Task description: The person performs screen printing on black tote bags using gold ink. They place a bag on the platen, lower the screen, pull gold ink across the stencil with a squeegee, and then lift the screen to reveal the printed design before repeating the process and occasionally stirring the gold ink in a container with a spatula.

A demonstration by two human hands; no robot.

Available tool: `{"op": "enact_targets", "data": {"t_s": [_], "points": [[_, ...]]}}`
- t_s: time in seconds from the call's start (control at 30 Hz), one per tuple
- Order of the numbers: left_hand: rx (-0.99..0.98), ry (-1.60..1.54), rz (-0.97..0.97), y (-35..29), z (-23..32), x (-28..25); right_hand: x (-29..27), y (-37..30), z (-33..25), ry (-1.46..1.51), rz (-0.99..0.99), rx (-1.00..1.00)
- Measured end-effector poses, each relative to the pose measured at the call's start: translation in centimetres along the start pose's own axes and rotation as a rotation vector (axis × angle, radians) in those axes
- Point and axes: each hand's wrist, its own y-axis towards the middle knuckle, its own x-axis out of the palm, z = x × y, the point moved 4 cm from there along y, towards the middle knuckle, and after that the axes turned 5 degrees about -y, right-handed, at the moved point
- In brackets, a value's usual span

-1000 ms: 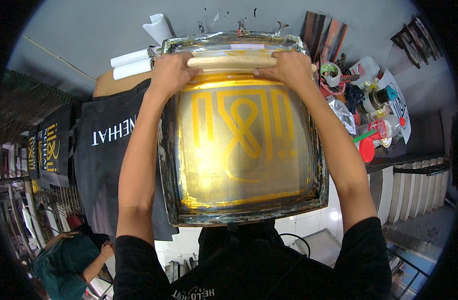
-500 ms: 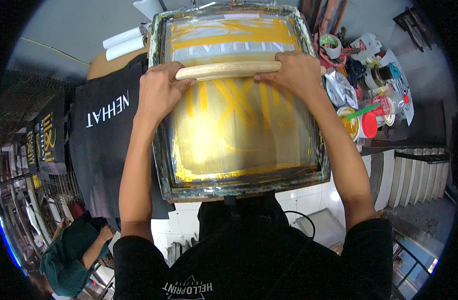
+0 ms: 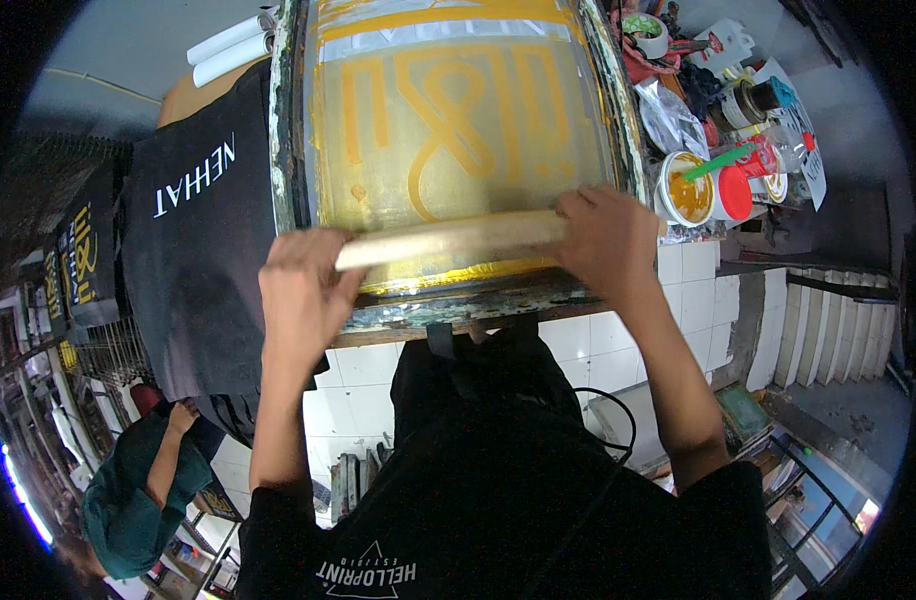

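The wooden bar (image 3: 453,240), slightly blurred, lies across the printing screen (image 3: 478,110) near its 6 o'clock side, its right end a little higher in view. The left hand (image 3: 306,280) is closed round the bar's 9 o'clock end, thumb on the near side; the right hand (image 3: 610,243) is closed round the 3 o'clock end. Neither grip shows a gap, and the 2 hands stand well apart.

A yellow looping design (image 3: 418,180) shows on the screen at 12 o'clock from the bar. Round the mesh runs a worn, paint-crusted frame (image 3: 290,130).

Taking directions from the bar, a white tub (image 3: 668,215) of yellow ink (image 3: 686,202) stands between 2 and 3 o'clock, with a green stick (image 3: 718,161) leaning out and a red lid (image 3: 735,193) just beside it. Black cloth (image 3: 200,270) with white lettering hangs at 9 o'clock, 2 white rolls (image 3: 230,50) lie at 10, and a person in a green shirt (image 3: 143,495) is at 8.
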Motion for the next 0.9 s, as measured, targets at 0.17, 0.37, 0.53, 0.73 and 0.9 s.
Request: {"op": "enact_targets", "data": {"t_s": [0.17,0.37,0.53,0.73,0.9], "points": [[0.004,-0.041,0.066,-3.8,1.5,0.3,-0.1,-3.6,-1.2,0.039,-0.008,0.005],[0.020,-0.098,0.315,-7.7,-0.7,1.9,0.5,-5.6,-1.8,0.012,0.162,-0.038],[0.157,0.158,0.377,-11.0,-4.8,4.3,-1.3,-5.6,-1.2,0.103,0.198,-0.053],[0.162,0.134,0.785,-8.2,0.4,-6.2,-12.0,-2.2,-0.8,0.007,0.601,-0.081],[0.339,-0.075,1.051,-1.8,2.6,-12.1,-21.2,4.8,0.7,-0.163,0.667,0.001]]}}
